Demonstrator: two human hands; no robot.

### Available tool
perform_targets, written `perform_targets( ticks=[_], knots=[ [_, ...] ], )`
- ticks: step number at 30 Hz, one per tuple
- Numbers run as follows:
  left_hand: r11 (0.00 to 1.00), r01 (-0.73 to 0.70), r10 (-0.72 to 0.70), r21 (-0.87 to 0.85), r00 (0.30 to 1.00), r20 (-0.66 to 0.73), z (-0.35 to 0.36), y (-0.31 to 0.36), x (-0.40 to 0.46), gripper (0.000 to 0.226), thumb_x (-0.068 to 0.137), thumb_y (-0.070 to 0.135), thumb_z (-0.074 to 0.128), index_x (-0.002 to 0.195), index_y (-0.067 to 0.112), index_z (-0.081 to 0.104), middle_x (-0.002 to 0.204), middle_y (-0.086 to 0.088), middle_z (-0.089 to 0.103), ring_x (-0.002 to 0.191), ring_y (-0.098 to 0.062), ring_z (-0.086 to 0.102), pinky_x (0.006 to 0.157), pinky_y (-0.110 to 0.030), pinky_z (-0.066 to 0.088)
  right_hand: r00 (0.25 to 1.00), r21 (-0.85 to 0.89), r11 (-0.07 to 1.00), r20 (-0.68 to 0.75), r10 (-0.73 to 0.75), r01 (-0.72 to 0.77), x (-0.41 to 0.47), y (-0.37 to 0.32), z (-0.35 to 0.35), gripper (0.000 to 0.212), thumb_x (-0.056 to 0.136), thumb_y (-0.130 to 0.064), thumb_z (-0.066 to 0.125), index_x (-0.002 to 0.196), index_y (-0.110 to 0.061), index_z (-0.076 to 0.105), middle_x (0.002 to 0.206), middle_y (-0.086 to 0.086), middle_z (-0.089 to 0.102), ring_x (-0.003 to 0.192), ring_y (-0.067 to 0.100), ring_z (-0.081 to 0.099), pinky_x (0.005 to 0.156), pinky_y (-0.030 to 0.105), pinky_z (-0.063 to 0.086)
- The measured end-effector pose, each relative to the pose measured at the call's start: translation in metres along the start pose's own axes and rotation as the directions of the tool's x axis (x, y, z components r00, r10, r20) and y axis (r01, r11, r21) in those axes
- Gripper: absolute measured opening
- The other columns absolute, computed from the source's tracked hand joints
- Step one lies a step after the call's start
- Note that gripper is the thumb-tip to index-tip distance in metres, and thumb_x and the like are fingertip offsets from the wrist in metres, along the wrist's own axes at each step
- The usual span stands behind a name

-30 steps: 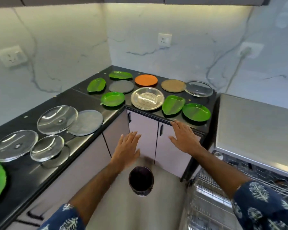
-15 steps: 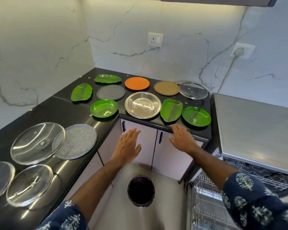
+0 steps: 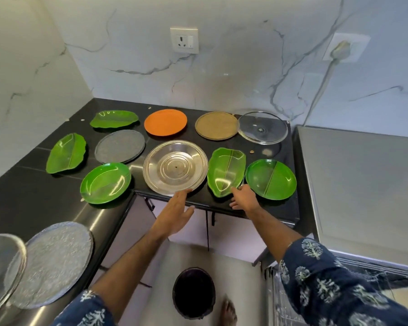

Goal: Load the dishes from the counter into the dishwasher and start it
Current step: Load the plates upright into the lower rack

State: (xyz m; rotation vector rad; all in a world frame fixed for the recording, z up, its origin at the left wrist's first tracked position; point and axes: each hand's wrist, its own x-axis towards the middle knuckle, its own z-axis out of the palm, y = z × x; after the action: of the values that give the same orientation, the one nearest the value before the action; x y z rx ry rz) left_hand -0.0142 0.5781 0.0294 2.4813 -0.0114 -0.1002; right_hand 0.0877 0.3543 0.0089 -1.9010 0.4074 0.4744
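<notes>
Reaching over the black table (image 3: 222,205), both hands are spreading flat and holding nothing: the left grip (image 3: 174,212) is touching the near rim of the steel plate (image 3: 175,167), the right grip (image 3: 244,199) is touching the leaf-shaped green plate (image 3: 226,171). Dishwasher rack (image 3: 285,300) is showing at lower right.

Steel plate (image 3: 175,170) on counter (image 3: 28,198), leaf dish (image 3: 226,171) right.
</notes>
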Motion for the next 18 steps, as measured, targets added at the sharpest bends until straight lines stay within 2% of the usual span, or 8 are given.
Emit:
perform_targets(
  ticks=[2,4,7,9,13,16,18],
  knots=[
    [0.998,0.039,-0.038,-0.043,0.999,0.023,0.004,0.0,0.019,0.058,0.099,0.022,0.059,0.151,0.011,0.035,0.152,-0.005,0.041,0.143,-0.019,0.037,0.114,-0.025,0.025,0.998,0.072,0.996,0.015,0.058,-0.059,0.016,-0.005,0.005,0.036,0.095,-0.03,0.059,0.115,-0.002,0.049,0.09,0.022,0.068,0.065,0.031,0.073,0.06,0.042,0.062],
    [0.992,0.081,-0.077,-0.093,0.996,0.04,0.009,-0.004,0.033,0.057,0.099,0.02,0.06,0.15,0.011,0.037,0.15,-0.006,0.042,0.141,-0.019,0.039,0.115,-0.028,0.029,0.994,0.12,0.986,0.02,0.11,-0.112,0.028,-0.005,0.01,0.033,0.094,-0.018,0.058,0.118,0.003,0.05,0.086,0.025,0.069,0.06,0.033,0.073,0.052,0.04,0.06],
    [0.983,0.093,-0.083,-0.158,0.994,0.071,0.01,-0.01,0.05,0.056,0.099,0.019,0.06,0.149,0.01,0.038,0.15,-0.005,0.044,0.14,-0.018,0.041,0.115,-0.028,0.03,0.991,0.22,0.966,0.024,0.134,-0.136,0.035,-0.006,0.015,0.035,0.092,-0.005,0.05,0.125,0.004,0.046,0.094,0.028,0.069,0.061,0.035,0.073,0.047,0.038,0.058],
    [0.977,0.077,-0.063,-0.198,0.995,0.078,0.008,-0.011,0.06,0.055,0.099,0.016,0.06,0.149,0.01,0.039,0.149,-0.005,0.046,0.137,-0.018,0.045,0.113,-0.029,0.034,0.995,0.258,0.962,-0.004,0.096,-0.091,0.028,-0.016,0.015,0.033,0.094,-0.003,0.046,0.127,0.001,0.042,0.097,0.028,0.068,0.062,0.035,0.073,0.049,0.038,0.059],
    [0.963,0.024,0.005,-0.27,0.994,0.109,0.002,-0.009,0.079,0.052,0.099,0.013,0.06,0.147,0.011,0.041,0.148,-0.007,0.047,0.128,-0.023,0.054,0.105,-0.031,0.042,0.995,0.192,0.981,-0.103,-0.014,0.034,0.004,-0.034,0.01,0.023,0.098,-0.008,0.046,0.117,-0.01,0.033,0.096,0.02,0.062,0.061,0.033,0.073,0.062,0.049,0.062],
    [0.942,-0.039,0.089,-0.335,0.987,0.137,0.001,-0.003,0.09,0.053,0.098,0.013,0.06,0.147,0.011,0.04,0.146,-0.005,0.047,0.125,-0.021,0.056,0.105,-0.034,0.045,0.979,0.161,0.985,-0.203,-0.033,0.067,-0.021,-0.038,0.001,0.019,0.099,-0.007,0.045,0.112,-0.012,0.032,0.094,0.019,0.061,0.058,0.031,0.072,0.059,0.047,0.062],
    [0.92,-0.055,0.119,-0.387,0.982,0.144,0.003,0.002,0.097,0.052,0.099,0.015,0.06,0.147,0.011,0.039,0.141,-0.003,0.047,0.119,-0.018,0.056,0.104,-0.035,0.045,0.962,0.153,0.984,-0.269,-0.043,0.086,-0.04,-0.033,-0.006,0.021,0.099,-0.01,0.049,0.11,-0.013,0.032,0.095,0.019,0.062,0.057,0.029,0.072,0.053,0.041,0.06]
  ],
)
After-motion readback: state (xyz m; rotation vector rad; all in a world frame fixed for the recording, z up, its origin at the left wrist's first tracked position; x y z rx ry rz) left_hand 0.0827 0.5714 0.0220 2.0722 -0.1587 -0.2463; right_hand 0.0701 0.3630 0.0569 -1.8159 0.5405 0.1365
